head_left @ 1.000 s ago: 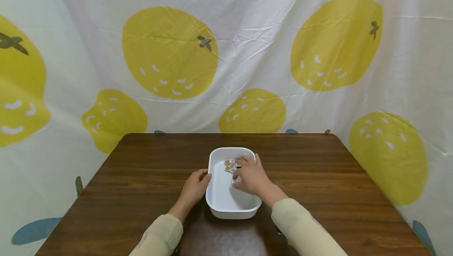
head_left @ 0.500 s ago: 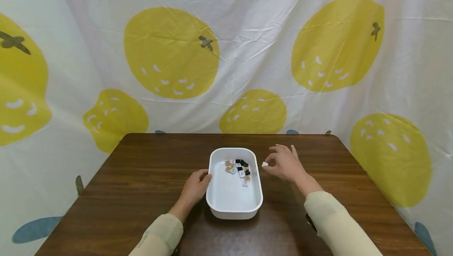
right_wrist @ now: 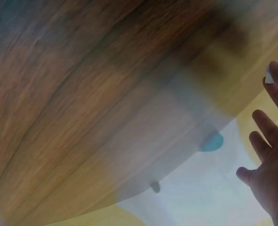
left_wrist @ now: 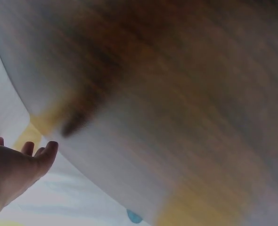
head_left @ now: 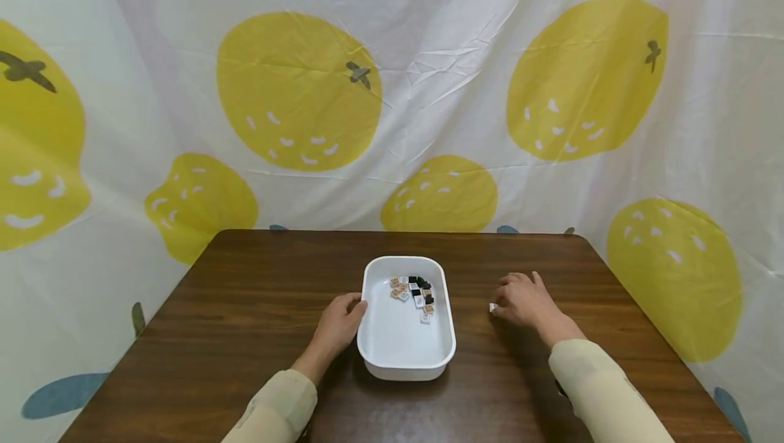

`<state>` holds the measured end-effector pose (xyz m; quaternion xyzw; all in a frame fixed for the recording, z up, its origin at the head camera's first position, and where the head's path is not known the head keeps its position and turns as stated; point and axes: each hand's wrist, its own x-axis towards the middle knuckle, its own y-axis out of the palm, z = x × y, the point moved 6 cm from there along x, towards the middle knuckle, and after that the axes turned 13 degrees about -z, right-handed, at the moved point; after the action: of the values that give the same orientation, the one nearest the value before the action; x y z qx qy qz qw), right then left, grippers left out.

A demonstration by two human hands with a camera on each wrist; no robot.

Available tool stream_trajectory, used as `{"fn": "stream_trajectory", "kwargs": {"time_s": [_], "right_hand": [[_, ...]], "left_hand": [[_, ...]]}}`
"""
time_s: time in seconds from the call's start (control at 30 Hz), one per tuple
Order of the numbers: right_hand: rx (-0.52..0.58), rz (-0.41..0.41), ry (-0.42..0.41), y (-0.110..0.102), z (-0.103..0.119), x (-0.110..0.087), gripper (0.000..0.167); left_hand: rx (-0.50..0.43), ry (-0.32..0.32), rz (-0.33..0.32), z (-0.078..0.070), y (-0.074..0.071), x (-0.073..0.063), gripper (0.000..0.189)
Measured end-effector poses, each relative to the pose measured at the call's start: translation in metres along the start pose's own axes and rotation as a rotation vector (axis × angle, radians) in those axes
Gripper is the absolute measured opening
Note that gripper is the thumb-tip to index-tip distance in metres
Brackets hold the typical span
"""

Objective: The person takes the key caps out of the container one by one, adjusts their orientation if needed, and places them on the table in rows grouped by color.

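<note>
- A person's right hand (head_left: 525, 300) pinches a small white tile (head_left: 493, 307) in a narrow grip, low over the desk (head_left: 275, 273), right of a white tub (head_left: 401, 348); whether tile and desk touch is unclear.
- The left hand (head_left: 338, 319), its grip loose, touches the tub's left rim.
- Black, white and tan tiles (head_left: 419, 301) lie mostly in the tub's far half.
- Yellow fruit patterns the cloth (head_left: 429, 116) behind.

No text, number or brand can be read. Inside the white tub (head_left: 395, 346), toward its far end, small tan tiles (head_left: 429, 309) and white tiles (head_left: 419, 301) carry faint marks on their faces, too small to tell whether letters, digits or signs.
</note>
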<state>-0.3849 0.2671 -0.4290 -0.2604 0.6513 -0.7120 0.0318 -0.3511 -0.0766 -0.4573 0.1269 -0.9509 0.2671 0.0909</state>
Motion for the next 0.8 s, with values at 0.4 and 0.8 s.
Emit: {"fn": "stream_trajectory", "kwargs": {"time_s": [0.4,0.8], "right_hand": [[0.026,0.006,-0.008,0.012,0.003,-0.003,0.020],[0.045,0.012,0.025,0.017,0.002,-0.008,0.021]], "left_hand": [[-0.009,-0.027,0.008,-0.001,0.001,0.000,0.035],[0.001,-0.059,0.017,0.001,0.003,0.000,0.037]]}}
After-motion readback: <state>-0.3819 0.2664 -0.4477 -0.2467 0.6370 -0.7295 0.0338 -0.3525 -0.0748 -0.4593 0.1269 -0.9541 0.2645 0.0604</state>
